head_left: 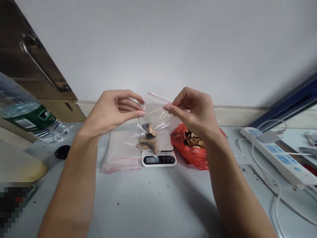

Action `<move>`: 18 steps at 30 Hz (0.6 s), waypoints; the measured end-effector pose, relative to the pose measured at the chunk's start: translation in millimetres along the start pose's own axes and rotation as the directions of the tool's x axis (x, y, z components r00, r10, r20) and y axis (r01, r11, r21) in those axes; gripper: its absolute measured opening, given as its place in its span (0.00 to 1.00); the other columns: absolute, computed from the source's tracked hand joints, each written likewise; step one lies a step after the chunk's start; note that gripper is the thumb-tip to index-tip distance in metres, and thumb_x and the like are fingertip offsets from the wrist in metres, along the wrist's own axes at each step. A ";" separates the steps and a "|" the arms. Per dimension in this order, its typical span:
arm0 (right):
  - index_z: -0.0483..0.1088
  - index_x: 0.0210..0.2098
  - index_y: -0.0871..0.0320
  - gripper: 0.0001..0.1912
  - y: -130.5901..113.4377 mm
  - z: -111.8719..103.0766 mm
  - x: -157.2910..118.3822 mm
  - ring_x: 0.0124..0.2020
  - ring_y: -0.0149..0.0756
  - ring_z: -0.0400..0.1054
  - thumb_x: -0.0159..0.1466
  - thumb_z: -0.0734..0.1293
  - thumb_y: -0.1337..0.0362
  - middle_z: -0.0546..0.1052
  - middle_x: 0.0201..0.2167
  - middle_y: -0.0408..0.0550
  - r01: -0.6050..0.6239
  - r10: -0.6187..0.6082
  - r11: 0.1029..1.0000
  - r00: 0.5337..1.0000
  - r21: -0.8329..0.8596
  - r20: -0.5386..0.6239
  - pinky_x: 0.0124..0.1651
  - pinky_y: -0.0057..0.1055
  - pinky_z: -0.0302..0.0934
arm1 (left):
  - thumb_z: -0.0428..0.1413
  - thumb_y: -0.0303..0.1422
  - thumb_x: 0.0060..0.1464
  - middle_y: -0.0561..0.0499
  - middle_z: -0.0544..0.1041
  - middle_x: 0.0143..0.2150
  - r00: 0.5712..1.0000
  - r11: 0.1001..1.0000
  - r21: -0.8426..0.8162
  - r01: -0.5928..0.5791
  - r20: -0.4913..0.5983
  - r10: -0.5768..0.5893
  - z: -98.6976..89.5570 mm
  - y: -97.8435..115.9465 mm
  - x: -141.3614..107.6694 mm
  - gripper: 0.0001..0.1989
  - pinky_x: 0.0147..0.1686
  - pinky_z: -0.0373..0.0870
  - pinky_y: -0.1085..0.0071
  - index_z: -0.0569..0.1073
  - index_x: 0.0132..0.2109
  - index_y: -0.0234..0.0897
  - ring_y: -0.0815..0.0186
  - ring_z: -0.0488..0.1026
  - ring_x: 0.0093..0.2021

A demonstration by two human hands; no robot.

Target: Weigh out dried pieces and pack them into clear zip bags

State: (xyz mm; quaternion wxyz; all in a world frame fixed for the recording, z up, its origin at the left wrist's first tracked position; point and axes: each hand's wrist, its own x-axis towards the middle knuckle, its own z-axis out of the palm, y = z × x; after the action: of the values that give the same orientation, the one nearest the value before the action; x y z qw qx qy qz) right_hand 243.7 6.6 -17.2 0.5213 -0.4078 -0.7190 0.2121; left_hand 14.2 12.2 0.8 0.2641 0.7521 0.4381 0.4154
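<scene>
Between my two hands hangs a clear zip bag point(158, 120) with a red seal line, holding several brown dried slices point(148, 140). My left hand point(121, 107) pinches its left top corner between thumb and fingers. At the right end of the seal, my right hand point(192, 107) grips the bag with thumb and forefinger. Below and behind the bag is a small white digital scale point(159, 161), its display lit and its platform partly covered from view. A stack of flat zip bags point(122, 148) lies left of the scale. To its right, an open red plastic bag point(189, 157) contains more dried slices point(194, 138).
A large water bottle point(32, 112) leans in at the left, near a black oval object point(62, 152). On the right lie a white power strip point(279, 157) and loose cables point(266, 175). A wall point(173, 49) rises behind the table point(138, 205), which has dark crumbs on it.
</scene>
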 end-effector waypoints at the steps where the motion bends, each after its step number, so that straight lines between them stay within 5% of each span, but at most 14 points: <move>1: 0.64 0.24 0.54 0.17 0.1 0.1 0.1 0.26 0.30 0.62 0.60 0.75 0.58 0.68 0.22 0.39 -0.003 0.003 1.000 1.000 -0.003 -0.014 0.30 0.30 0.58 | 0.68 0.43 0.45 0.50 0.83 0.33 1.000 1.000 -0.016 0.002 -0.026 -0.002 -1.0 0.0 0.0 0.17 0.44 0.78 0.64 0.78 0.40 0.41 0.58 0.82 0.39; 7: 0.65 0.23 0.55 0.19 -2.3 1.9 -0.9 0.25 0.29 0.62 0.58 0.76 0.54 0.70 0.22 0.40 0.026 -0.026 1.000 1.000 0.010 0.001 0.28 0.29 0.58 | 0.65 0.44 0.50 0.49 0.83 0.39 0.998 0.999 0.033 -0.026 0.056 0.024 0.1 2.0 0.0 0.19 0.48 0.76 0.64 0.79 0.47 0.39 0.58 0.80 0.45; 12: 0.66 0.23 0.56 0.22 -4.4 0.8 -1.6 0.26 0.30 0.64 0.56 0.76 0.48 0.71 0.22 0.41 0.034 -0.035 0.999 0.996 0.012 0.080 0.30 0.29 0.60 | 0.61 0.45 0.56 0.50 0.83 0.36 0.995 0.992 0.084 -0.096 -0.022 0.099 5.5 7.7 -1.3 0.14 0.44 0.77 0.68 0.80 0.39 0.38 0.61 0.80 0.40; 18: 0.68 0.26 0.58 0.23 -3.9 -4.1 -1.8 0.27 0.30 0.66 0.54 0.76 0.45 0.72 0.24 0.41 0.056 -0.059 0.998 0.982 0.020 0.180 0.32 0.30 0.62 | 0.57 0.41 0.58 0.52 0.81 0.32 0.979 0.961 0.189 -0.201 0.063 0.192 4.9 10.2 -2.1 0.11 0.38 0.76 0.71 0.78 0.34 0.38 0.64 0.79 0.35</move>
State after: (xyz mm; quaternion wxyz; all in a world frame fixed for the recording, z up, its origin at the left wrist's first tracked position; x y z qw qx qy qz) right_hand 246.3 2.4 -13.8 0.4629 -0.3620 -0.7733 0.2383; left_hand 22.3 5.3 5.1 0.1565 0.8230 0.3938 0.3784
